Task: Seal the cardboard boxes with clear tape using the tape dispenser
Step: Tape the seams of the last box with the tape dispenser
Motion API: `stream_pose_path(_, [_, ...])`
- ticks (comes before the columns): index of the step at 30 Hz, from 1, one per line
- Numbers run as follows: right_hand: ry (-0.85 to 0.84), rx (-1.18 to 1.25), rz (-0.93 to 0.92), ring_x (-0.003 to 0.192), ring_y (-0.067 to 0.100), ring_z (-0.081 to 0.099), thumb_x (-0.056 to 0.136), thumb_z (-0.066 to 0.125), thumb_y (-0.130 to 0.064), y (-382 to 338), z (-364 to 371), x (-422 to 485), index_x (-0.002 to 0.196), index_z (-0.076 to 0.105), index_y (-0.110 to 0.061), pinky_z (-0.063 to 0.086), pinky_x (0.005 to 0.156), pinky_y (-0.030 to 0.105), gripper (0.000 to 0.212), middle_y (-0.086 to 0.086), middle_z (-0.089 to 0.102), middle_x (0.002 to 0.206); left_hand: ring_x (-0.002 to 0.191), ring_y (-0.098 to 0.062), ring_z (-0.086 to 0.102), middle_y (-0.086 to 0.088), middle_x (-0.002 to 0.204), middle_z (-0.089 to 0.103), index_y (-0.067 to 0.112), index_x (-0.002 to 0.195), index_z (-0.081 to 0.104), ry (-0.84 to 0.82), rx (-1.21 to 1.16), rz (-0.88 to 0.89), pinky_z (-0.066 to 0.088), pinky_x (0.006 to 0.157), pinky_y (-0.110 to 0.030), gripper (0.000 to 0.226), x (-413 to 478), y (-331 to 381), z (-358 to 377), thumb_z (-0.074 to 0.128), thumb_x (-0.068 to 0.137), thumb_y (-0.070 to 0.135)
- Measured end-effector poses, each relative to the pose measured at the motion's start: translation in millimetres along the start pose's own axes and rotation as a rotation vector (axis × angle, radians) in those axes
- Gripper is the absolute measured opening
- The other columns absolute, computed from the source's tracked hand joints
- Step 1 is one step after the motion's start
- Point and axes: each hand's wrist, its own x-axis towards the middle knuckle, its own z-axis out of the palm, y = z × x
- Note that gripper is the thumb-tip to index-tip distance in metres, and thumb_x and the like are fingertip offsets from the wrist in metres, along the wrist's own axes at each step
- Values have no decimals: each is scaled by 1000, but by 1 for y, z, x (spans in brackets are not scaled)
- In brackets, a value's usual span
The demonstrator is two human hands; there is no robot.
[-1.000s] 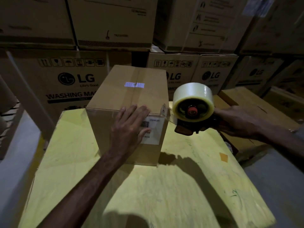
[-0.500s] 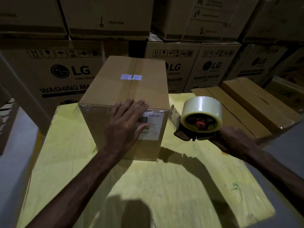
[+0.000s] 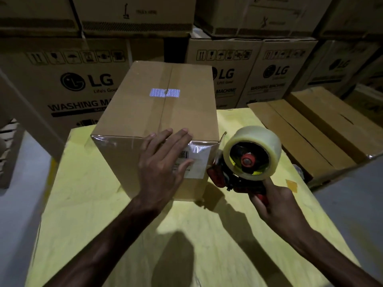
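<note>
Your right hand (image 3: 275,206) dropped nearer you, fingers curled round dispenser (image 3: 248,160) handle, its nose just beside box (image 3: 157,112) right corner. Your left hand (image 3: 163,162) flat over near top edge, fingers together. Box on yellow table (image 3: 103,224).

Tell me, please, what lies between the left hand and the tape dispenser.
In the head view, the white label and taped corner of the cardboard box lie between the left hand and the tape dispenser, which the right hand grips.
</note>
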Motion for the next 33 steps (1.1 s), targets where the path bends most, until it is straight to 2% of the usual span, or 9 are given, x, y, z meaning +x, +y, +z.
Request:
stream_pose_path(3, [-94,-87,58,54,6,58,95,68,-26,-23,-18,-6,145,32,-38,41,47,27,63,-13,63,70,130,-23,54,-1,137,67,14,134,69,-21,-9,-8,35,112,-44,61,4,3,1,91,78,26])
stream_pose_path(6, [-450,-294,208,70,16,62,102,55,-41,-17,6,-21,147,21,-43,47,59,31,57,-4,64,91,129,-24,55,1,139,66,16,135,68,-40,-18,45,36,110,-43,59,4,10,-3,90,80,25])
stream_pose_path(9, [-677,-33,395,79,12,67,104,55,-38,14,58,-61,155,25,-35,49,66,22,59,-8,65,91,132,-24,56,2,145,62,18,139,66,-38,61,127,36,110,-42,54,-7,16,-9,83,89,28])
stream_pose_path(11, [-522,281,575,80,2,70,100,64,-34,27,66,-81,147,43,-38,50,70,19,51,-10,74,92,134,-23,54,2,147,61,18,141,64,-45,80,123,37,111,-43,54,-8,14,-10,82,90,29])
stream_pose_path(15, [-237,1084,950,48,31,55,104,56,-9,15,81,-108,128,60,-21,46,49,32,27,28,61,71,137,-25,48,-3,148,60,14,143,61,-80,61,90,33,115,-45,62,1,2,-11,84,86,26])
stream_pose_path(18, [-175,1047,976,43,20,41,104,51,-3,9,106,-119,127,58,-15,35,48,26,27,21,51,65,139,-26,47,-5,150,57,13,146,59,-83,85,100,30,117,-46,67,0,5,-10,85,86,27])
stream_pose_path(23, [-98,1086,963,48,23,47,82,66,-17,-3,135,-131,122,62,-16,38,44,26,40,22,57,77,142,-28,45,-5,152,55,13,147,57,-96,90,76,28,118,-46,69,-4,11,-10,84,85,27])
stream_pose_path(28, [-55,1091,951,58,31,53,75,79,-32,-3,141,-139,112,66,-27,45,51,35,40,22,68,89,151,-29,35,-7,162,41,13,156,45,-187,87,146,21,123,-45,77,-5,4,-20,79,90,33])
stream_pose_path(33, [269,948,1105,70,40,73,89,81,-25,-21,138,-160,106,63,-22,61,69,52,25,15,76,84,151,-32,34,-8,164,38,17,160,37,-281,153,112,22,123,-49,80,-1,-14,-44,68,94,50])
